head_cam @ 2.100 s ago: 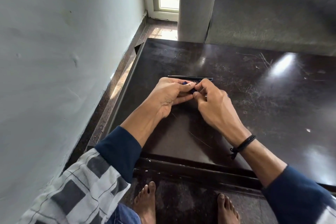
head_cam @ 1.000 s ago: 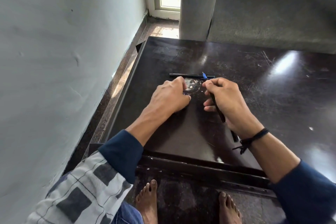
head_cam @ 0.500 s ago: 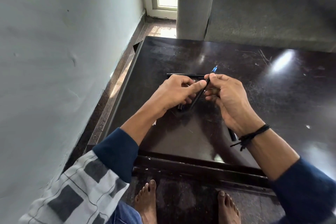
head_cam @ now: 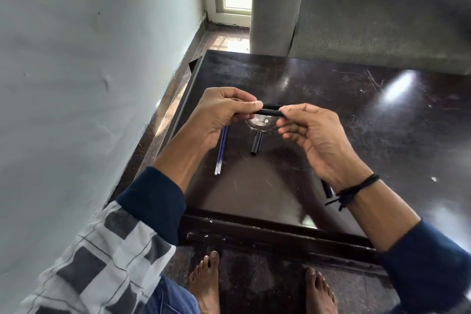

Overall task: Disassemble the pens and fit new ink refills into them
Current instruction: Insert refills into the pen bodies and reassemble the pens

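Midair, left hand [head_cam: 219, 116] and right hand [head_cam: 314, 135] pinch black pen [head_cam: 270, 112].

One head-worn wide-angle view looks down, close over the table [head_cam: 382, 140], its edges apparently bowed.

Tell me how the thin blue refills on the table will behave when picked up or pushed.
The blue refills look thin and long, so they probably flex slightly and weigh little. Round tubes on the glossy table, they may roll or skid if nudged. Lying flat side by side, they likely need a fingertip pinch.
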`<act>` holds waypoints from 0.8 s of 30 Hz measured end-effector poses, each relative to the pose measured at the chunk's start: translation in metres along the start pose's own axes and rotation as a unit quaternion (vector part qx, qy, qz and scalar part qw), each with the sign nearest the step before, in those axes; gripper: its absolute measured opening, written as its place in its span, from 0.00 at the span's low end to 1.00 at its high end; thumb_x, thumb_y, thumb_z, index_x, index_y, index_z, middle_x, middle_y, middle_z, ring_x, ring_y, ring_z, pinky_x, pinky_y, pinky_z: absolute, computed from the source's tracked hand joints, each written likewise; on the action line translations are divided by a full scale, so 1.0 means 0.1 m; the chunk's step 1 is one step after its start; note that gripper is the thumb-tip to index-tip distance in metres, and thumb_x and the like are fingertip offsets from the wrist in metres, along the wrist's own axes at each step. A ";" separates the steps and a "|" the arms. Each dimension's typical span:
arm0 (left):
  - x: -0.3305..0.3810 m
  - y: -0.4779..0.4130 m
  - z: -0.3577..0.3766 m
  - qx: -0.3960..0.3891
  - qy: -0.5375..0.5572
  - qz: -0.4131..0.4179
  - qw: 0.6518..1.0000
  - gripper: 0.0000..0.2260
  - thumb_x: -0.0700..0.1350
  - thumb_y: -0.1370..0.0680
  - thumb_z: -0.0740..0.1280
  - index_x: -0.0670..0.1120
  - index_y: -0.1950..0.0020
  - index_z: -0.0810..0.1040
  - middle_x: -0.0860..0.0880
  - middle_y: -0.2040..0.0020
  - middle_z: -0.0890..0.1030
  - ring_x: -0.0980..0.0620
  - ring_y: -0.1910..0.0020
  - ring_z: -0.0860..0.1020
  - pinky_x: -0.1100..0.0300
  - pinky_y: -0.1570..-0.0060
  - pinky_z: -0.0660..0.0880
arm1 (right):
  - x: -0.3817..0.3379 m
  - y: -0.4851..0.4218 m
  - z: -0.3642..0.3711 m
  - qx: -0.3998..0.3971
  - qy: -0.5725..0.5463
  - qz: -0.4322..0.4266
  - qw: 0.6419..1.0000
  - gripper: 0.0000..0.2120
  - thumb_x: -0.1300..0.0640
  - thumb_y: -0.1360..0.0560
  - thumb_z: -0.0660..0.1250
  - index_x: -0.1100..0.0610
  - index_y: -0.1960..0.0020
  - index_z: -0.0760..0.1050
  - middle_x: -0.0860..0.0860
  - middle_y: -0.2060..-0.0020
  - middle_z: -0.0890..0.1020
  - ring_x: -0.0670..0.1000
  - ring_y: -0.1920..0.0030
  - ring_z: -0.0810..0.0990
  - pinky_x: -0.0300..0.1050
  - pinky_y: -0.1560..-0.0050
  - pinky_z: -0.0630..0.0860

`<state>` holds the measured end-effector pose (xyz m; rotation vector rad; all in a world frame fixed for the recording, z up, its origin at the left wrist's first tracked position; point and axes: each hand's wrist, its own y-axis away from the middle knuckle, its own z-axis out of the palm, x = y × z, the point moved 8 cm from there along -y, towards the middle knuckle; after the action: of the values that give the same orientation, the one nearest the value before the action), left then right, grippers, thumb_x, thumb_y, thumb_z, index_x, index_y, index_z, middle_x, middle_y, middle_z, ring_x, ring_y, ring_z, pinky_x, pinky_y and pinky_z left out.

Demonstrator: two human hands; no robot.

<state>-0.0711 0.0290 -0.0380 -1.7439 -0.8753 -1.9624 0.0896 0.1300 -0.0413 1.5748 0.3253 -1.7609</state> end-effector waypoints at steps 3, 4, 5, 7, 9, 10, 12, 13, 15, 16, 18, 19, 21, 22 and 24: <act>-0.06 0.00 -0.02 0.035 0.132 -0.031 0.990 0.11 0.31 0.30 0.76 0.38 0.49 0.82 0.44 0.60 0.84 0.48 0.62 0.85 0.63 0.56 0.82 | 0.01 0.00 -0.02 0.020 -0.003 0.005 1.000 0.02 0.64 0.22 0.71 0.61 0.54 0.80 0.56 0.65 0.86 0.48 0.67 0.83 0.36 0.63 0.80; -0.10 0.00 0.00 0.035 0.169 -0.047 0.984 0.12 0.30 0.29 0.75 0.38 0.47 0.82 0.43 0.58 0.85 0.47 0.60 0.86 0.62 0.56 0.82 | 0.02 0.00 -0.03 0.023 -0.008 0.006 1.000 0.02 0.65 0.22 0.71 0.61 0.54 0.80 0.56 0.65 0.86 0.48 0.67 0.83 0.36 0.63 0.80; -0.13 0.01 0.04 0.027 0.191 -0.066 0.979 0.11 0.31 0.28 0.74 0.39 0.46 0.81 0.42 0.56 0.85 0.46 0.59 0.86 0.61 0.56 0.82 | 0.02 0.00 -0.04 0.025 -0.012 0.006 1.000 0.02 0.65 0.22 0.71 0.61 0.54 0.80 0.56 0.65 0.86 0.48 0.67 0.83 0.36 0.62 0.81; -0.20 0.05 0.18 -0.011 0.210 -0.098 0.973 0.08 0.33 0.25 0.72 0.39 0.47 0.82 0.40 0.53 0.86 0.46 0.57 0.87 0.61 0.57 0.83 | 0.03 -0.01 -0.05 0.023 -0.015 0.004 1.000 0.02 0.65 0.22 0.71 0.61 0.53 0.80 0.56 0.64 0.86 0.48 0.66 0.84 0.36 0.62 0.81; -0.24 0.08 0.31 -0.043 0.212 -0.108 0.970 0.05 0.34 0.23 0.71 0.39 0.48 0.82 0.40 0.52 0.86 0.46 0.56 0.87 0.60 0.55 0.83 | 0.04 -0.03 -0.04 0.018 -0.017 0.006 1.000 0.01 0.65 0.22 0.70 0.62 0.53 0.80 0.55 0.64 0.86 0.48 0.66 0.84 0.36 0.62 0.81; -0.25 0.09 0.35 -0.046 0.213 -0.107 0.970 0.05 0.35 0.23 0.71 0.39 0.48 0.82 0.40 0.52 0.86 0.47 0.57 0.87 0.61 0.55 0.83 | 0.05 -0.04 -0.05 0.015 -0.015 0.007 1.000 0.01 0.64 0.22 0.70 0.62 0.52 0.80 0.55 0.64 0.86 0.47 0.66 0.84 0.36 0.62 0.81; -0.26 0.08 0.35 -0.034 0.214 -0.100 0.971 0.06 0.35 0.23 0.71 0.38 0.46 0.82 0.39 0.52 0.86 0.47 0.58 0.87 0.61 0.56 0.83 | 0.07 -0.06 -0.07 0.008 0.005 0.008 1.000 0.03 0.61 0.21 0.71 0.61 0.51 0.81 0.56 0.63 0.87 0.47 0.66 0.84 0.36 0.63 0.80; -0.27 0.08 0.34 -0.027 0.213 -0.098 0.972 0.07 0.35 0.23 0.71 0.37 0.46 0.82 0.39 0.52 0.86 0.47 0.58 0.87 0.62 0.57 0.82 | 0.08 -0.07 -0.07 0.004 0.024 0.006 1.000 0.04 0.60 0.21 0.71 0.61 0.51 0.81 0.56 0.62 0.87 0.47 0.66 0.83 0.36 0.63 0.80; -0.28 0.09 0.33 -0.019 0.209 -0.098 0.973 0.08 0.34 0.23 0.71 0.35 0.45 0.81 0.38 0.52 0.86 0.47 0.59 0.87 0.62 0.58 0.82 | 0.08 -0.09 -0.08 0.002 0.068 -0.010 0.998 0.05 0.58 0.20 0.71 0.60 0.51 0.82 0.56 0.63 0.87 0.47 0.66 0.82 0.36 0.63 0.79; -0.29 0.09 0.32 -0.015 0.206 -0.098 0.974 0.08 0.34 0.23 0.72 0.34 0.45 0.81 0.38 0.52 0.86 0.47 0.59 0.87 0.63 0.59 0.82 | 0.08 -0.09 -0.09 0.005 0.091 -0.025 0.996 0.05 0.58 0.20 0.71 0.60 0.52 0.82 0.55 0.64 0.86 0.46 0.66 0.82 0.36 0.63 0.78; -0.29 0.10 0.32 -0.006 0.200 -0.098 0.975 0.08 0.34 0.24 0.72 0.33 0.46 0.81 0.38 0.54 0.86 0.47 0.60 0.87 0.63 0.60 0.81 | 0.04 -0.10 -0.09 0.017 0.140 -0.065 0.988 0.06 0.60 0.20 0.70 0.59 0.55 0.82 0.53 0.67 0.85 0.46 0.67 0.81 0.37 0.63 0.78; -0.29 0.10 0.33 -0.003 0.200 -0.098 0.975 0.07 0.34 0.24 0.72 0.34 0.47 0.82 0.39 0.55 0.86 0.47 0.60 0.87 0.64 0.61 0.81 | 0.01 -0.09 -0.09 0.025 0.167 -0.087 0.982 0.07 0.61 0.20 0.70 0.58 0.57 0.81 0.52 0.68 0.85 0.46 0.68 0.81 0.39 0.63 0.78; -0.29 0.11 0.34 0.000 0.203 -0.098 0.974 0.06 0.34 0.24 0.72 0.34 0.49 0.82 0.39 0.56 0.86 0.47 0.60 0.87 0.64 0.61 0.81 | -0.05 -0.07 -0.10 0.044 0.230 -0.132 0.963 0.09 0.60 0.20 0.71 0.53 0.59 0.81 0.51 0.69 0.85 0.47 0.67 0.81 0.46 0.61 0.79; -0.29 0.12 0.35 0.002 0.206 -0.098 0.974 0.06 0.34 0.24 0.72 0.34 0.49 0.82 0.39 0.57 0.86 0.47 0.61 0.87 0.64 0.61 0.81 | -0.08 -0.05 -0.10 0.054 0.264 -0.152 0.951 0.09 0.58 0.20 0.71 0.51 0.59 0.81 0.49 0.68 0.85 0.48 0.67 0.81 0.50 0.60 0.79; -0.29 0.13 0.35 0.005 0.212 -0.097 0.972 0.06 0.33 0.24 0.72 0.33 0.48 0.81 0.39 0.58 0.86 0.47 0.61 0.87 0.64 0.62 0.82 | -0.13 -0.01 -0.09 0.071 0.321 -0.185 0.926 0.08 0.55 0.20 0.71 0.50 0.58 0.81 0.47 0.67 0.85 0.52 0.66 0.82 0.53 0.59 0.80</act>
<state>-0.0317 0.0396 -0.0620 -1.1946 -0.9221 -2.3286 0.0956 0.1407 -0.0314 2.2982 0.8754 -1.4974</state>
